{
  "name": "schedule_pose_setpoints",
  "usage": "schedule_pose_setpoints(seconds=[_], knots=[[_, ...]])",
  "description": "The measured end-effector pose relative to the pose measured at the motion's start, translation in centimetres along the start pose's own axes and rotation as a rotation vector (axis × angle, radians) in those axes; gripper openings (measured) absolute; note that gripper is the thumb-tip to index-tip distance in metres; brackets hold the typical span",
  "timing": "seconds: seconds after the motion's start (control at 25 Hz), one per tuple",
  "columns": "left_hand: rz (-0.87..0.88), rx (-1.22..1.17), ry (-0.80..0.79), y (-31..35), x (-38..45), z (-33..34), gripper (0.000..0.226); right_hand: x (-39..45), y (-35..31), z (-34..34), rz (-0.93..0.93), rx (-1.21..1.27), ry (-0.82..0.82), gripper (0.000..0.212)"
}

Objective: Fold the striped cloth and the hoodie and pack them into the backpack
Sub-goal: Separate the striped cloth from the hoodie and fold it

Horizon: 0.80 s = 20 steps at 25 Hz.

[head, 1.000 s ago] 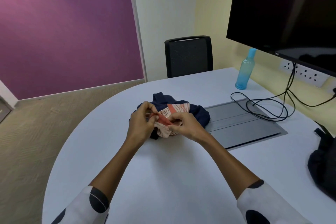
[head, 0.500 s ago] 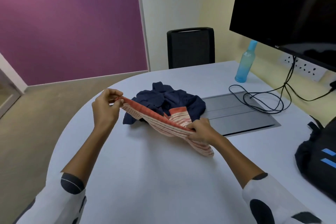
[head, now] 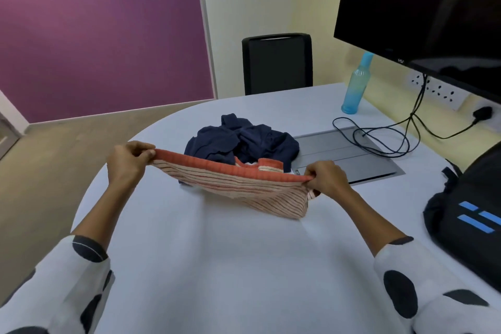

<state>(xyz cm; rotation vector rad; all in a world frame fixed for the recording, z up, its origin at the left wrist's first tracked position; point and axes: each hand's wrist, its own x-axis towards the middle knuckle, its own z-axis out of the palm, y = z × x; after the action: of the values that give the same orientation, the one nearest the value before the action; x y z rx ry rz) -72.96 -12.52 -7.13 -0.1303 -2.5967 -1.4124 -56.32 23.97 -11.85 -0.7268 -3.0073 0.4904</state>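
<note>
Head view. Striped cloth (head: 238,190): stretched above the counter (head: 230,266), orange hem pinched by left hand (head: 127,163) and right hand (head: 326,179), each grip clenched on a corner. Advice: keep hem taut, lay flat on bare counter nearby. Hoodie (head: 241,141): crumpled behind. Backpack (head: 466,211): right edge. Cables (head: 379,138), bottle (head: 355,87): well apart.

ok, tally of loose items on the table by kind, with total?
Garments: 2 (red-and-cream striped cloth stretched between both hands, crumpled navy hoodie)
Bags: 1 (black backpack with blue stripes)
Bottles: 1 (translucent blue plastic bottle)
Cables: 1 (coiled black cable)
Total: 5
</note>
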Motion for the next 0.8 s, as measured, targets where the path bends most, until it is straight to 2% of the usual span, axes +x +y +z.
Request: schedule_pose_setpoints(seconds=[0.12, 0.2, 0.28, 0.36, 0.44, 0.56, 0.64, 0.8], knots=[[0.054, 0.074, -0.085, -1.0, 0.1, -0.9, 0.014, 0.3, -0.8, -2.0, 0.165, 0.151, 0.158, 0.013], [0.102, 0.194, -0.028, -0.8, -0.5, -1.3, 0.008, 0.1, -1.4, -2.7, 0.188, 0.152, 0.243, 0.015], [0.133, 0.242, 0.063, -0.1, -1.0, -1.7, 0.011, -0.3, -2.4, -3.5, 0.201, 0.224, 0.354, 0.017], [0.133, 0.137, 0.093, 0.9, -1.0, -2.0, 0.011, -0.5, -3.6, -5.0, 0.214, 0.423, 0.414, 0.021], [0.067, -0.138, 0.096, 2.0, -0.1, -2.3, 0.008, -0.6, -4.8, -6.8, 0.206, 0.647, 0.424, 0.024], [0.014, -0.403, 0.152, 4.7, 1.5, -3.5, 0.002, -0.9, -6.1, -10.0, 0.088, 0.679, 0.525, 0.018], [0.061, -0.444, 0.208, 6.6, 3.0, -4.7, 0.004, -1.0, -6.8, -12.5, 0.009, 0.673, 0.596, 0.016], [0.125, -0.462, 0.260, 7.7, 6.6, -5.7, 0.006, 1.6, -6.2, -16.2, 0.008, 0.700, 0.663, 0.018]])
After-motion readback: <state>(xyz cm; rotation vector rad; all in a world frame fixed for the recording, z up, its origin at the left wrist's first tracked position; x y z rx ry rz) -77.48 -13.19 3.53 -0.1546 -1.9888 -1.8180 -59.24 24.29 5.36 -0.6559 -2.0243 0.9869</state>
